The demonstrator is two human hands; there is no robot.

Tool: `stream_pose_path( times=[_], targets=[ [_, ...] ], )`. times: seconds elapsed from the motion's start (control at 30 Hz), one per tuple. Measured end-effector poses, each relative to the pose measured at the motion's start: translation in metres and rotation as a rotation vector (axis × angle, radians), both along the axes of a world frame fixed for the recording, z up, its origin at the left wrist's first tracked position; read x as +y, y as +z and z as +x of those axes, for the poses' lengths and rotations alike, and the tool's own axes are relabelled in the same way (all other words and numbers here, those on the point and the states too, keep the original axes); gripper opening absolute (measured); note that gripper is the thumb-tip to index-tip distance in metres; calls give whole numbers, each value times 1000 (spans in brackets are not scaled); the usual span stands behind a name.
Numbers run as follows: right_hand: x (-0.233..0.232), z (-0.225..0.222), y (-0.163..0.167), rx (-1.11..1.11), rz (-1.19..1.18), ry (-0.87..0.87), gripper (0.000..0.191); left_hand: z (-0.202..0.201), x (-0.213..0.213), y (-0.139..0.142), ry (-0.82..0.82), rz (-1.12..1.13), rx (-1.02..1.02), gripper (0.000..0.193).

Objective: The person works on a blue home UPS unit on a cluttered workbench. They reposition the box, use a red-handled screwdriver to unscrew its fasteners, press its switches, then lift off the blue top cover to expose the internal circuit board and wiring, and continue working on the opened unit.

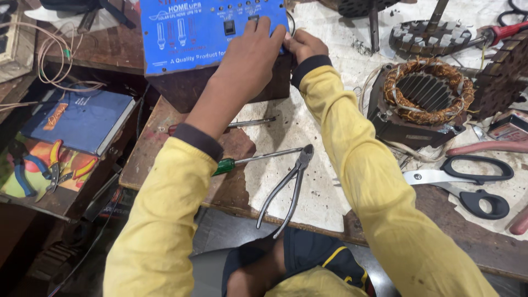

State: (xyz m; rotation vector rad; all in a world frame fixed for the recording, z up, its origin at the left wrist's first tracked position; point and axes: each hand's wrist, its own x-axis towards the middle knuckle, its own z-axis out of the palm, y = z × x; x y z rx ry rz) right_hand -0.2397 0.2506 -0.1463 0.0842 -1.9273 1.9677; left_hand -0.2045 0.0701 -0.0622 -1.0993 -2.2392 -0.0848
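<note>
A blue-faced power unit box (187,33) with brown sides stands at the back of the workbench (308,209). My left hand (250,52) lies over its front right corner, fingers curled on the panel. Just beside it, my right hand (303,45) presses against the box's right edge; what its fingers pinch is hidden. Both arms wear yellow sleeves. In front of the box lie a green-handled screwdriver (242,161), a second screwdriver (250,122) and bare metal pliers (289,184).
A motor stator with copper windings (426,99) sits at the right, black-handled scissors (473,184) in front of it. More motor parts lie behind. At the left, a blue book (82,118) and small cutters (55,165) rest on a lower shelf.
</note>
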Motion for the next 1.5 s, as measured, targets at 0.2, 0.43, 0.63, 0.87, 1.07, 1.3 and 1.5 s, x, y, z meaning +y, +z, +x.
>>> stream_pose_path(
  times=[0.2, 0.43, 0.63, 0.87, 1.07, 1.3, 1.5],
  targets=[
    [0, 0, -4, -142, -93, 3, 27, -7, 7, -11, 77, -77, 102, 40],
    [-5, 6, 4, -48, 96, -57, 29, -15, 10, -20, 142, -133, 261, 21],
    [-5, 13, 13, -182, 47, -24, 25, -17, 5, -25, 89, -3, 259, 14],
    [-7, 13, 14, -177, 109, -60, 27, -18, 14, -21, 160, 55, 151, 19],
    [-1, 11, 10, -198, 24, 27, 24, -5, 17, -16, 253, 91, 60, 21],
    [2, 2, -5, -148, 61, 80, 23, 1, 30, -24, 282, 51, 204, 30],
    [-8, -13, -41, 176, 462, -387, 35, 8, 40, -34, 522, -93, 405, 22]
  ],
)
